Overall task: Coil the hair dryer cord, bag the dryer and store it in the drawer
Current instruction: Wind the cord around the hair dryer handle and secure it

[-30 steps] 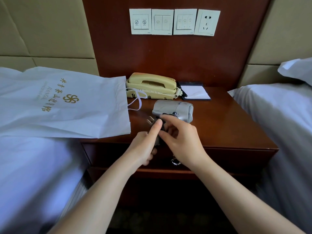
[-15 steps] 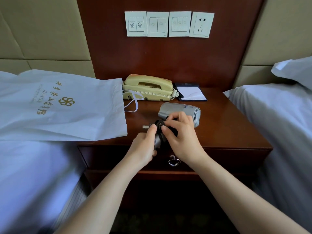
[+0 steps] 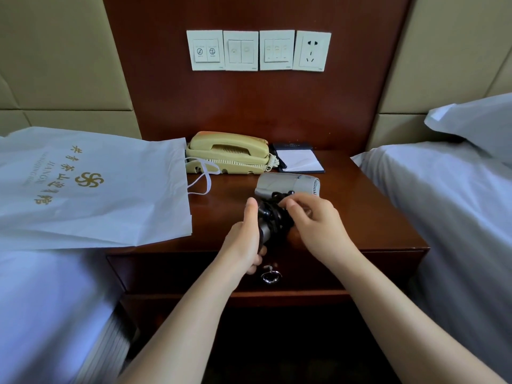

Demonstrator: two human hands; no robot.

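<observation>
A dark red wood panel (image 3: 249, 112) fills the wall at 12 o'clock, with three switch plates (image 3: 241, 50) and a socket (image 3: 311, 51) in a row. Beige padded panels (image 3: 55, 56) flank it at 10 and 2 o'clock. A glossy wood counter (image 3: 374, 212) stands between white beds (image 3: 41, 300) at 8 and 4 o'clock. A pillow (image 3: 476, 120) lies at 3 o'clock. The floor (image 3: 277, 356) at 6 o'clock is dark, perhaps carpet. The light is soft and even.
</observation>
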